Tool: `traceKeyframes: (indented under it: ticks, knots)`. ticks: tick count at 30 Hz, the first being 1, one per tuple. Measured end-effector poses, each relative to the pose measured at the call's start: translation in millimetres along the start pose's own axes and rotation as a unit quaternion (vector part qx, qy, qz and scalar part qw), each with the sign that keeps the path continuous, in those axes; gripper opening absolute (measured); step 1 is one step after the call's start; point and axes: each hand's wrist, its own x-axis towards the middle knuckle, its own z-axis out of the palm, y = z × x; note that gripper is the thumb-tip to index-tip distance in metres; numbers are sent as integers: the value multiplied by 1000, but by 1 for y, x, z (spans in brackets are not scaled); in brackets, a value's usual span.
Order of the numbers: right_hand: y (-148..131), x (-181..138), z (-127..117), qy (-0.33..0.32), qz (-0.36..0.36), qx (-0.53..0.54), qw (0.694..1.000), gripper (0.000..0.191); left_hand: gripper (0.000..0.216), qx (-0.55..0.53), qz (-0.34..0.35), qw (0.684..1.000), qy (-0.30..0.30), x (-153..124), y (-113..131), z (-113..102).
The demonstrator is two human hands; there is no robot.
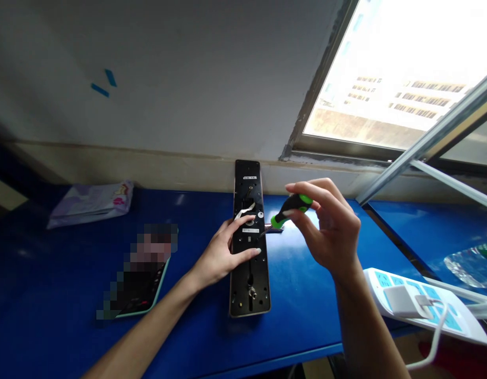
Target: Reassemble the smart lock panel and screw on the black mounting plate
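A long black door-lock panel (249, 284) with a copper rim lies lengthwise on the blue table (70, 273). My left hand (223, 251) rests on the panel's left side, fingers stretched flat across its middle. My right hand (326, 226) is closed around a small screwdriver (291, 209) with a black and green handle. The screwdriver slants down to the left, and its tip touches the panel near the middle, close to my left fingertips.
A phone in a mint case (139, 287) lies left of the panel. A plastic packet (91, 202) sits at the back left by the wall. A white and blue power strip (420, 305) with a plugged-in adapter lies at the right. A window frame (385, 152) rises behind.
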Motion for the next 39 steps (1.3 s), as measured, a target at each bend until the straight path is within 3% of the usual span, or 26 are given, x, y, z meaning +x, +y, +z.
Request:
traceKeyframes:
  ticks: [5, 10, 13, 18, 21, 29, 39]
  knots:
    - [-2, 4, -2, -94, 25, 78, 992, 49, 72, -5, 4, 1000, 0, 0, -2, 1]
    - [-1, 9, -1, -36, -30, -3, 999, 37, 71, -2, 7, 1000, 3, 0, -2, 2]
    - [-2, 10, -1, -16, -11, -20, 1000, 34, 72, -10, 4, 1000, 0, -1, 0, 2]
    - [-6, 5, -5, -76, 61, 19, 995, 59, 72, -21, -6, 1000, -1, -1, 1, 2]
    - [-7, 1, -8, -95, 51, 34, 994, 63, 72, -16, -1, 1000, 4, -1, 0, 2]
    - [-6, -5, -5, -68, -10, -16, 997, 63, 71, -31, 5, 999, 10, -1, 4, 3]
    - [-10, -22, -3, 19, 44, -21, 999, 49, 70, -28, 4, 1000, 4, -1, 5, 1]
